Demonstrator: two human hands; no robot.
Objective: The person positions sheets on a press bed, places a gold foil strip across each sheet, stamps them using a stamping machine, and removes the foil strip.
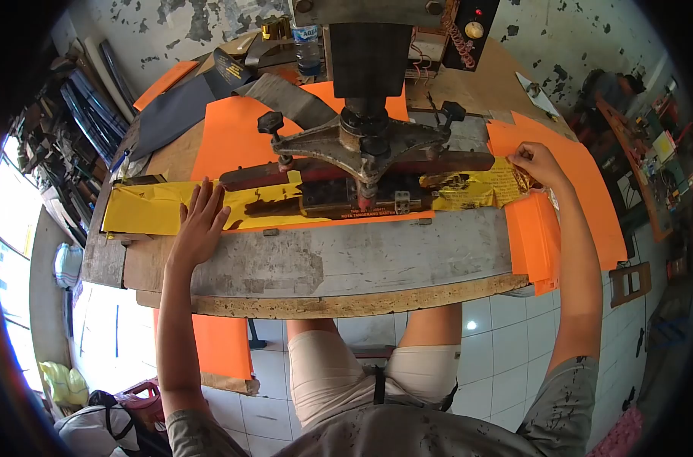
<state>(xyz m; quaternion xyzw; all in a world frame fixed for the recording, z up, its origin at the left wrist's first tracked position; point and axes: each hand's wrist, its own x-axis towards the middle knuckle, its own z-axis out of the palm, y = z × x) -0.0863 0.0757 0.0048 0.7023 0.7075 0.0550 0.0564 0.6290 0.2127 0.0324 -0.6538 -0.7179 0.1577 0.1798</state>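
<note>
My left hand (pixel 200 221) lies flat with its fingers spread on a yellow foil strip (pixel 141 209), left of a heavy metal press (pixel 362 141). The strip runs under the press and comes out on its right side, with dark patches and printed marks. My right hand (pixel 541 163) pinches the crumpled right end of the foil (pixel 480 184). Under the press sits a dark block, and orange printed text shows along its front edge. An orange sheet edge shows below the foil.
Orange sheets (pixel 571 164) lie at the right, with a folded orange stack (pixel 533 240) hanging near the front edge. More orange sheets (pixel 232 137), dark grey material (pixel 171 110) and a water bottle (pixel 307 52) are behind the press. The metal work surface (pixel 362 263) has a worn wooden front edge.
</note>
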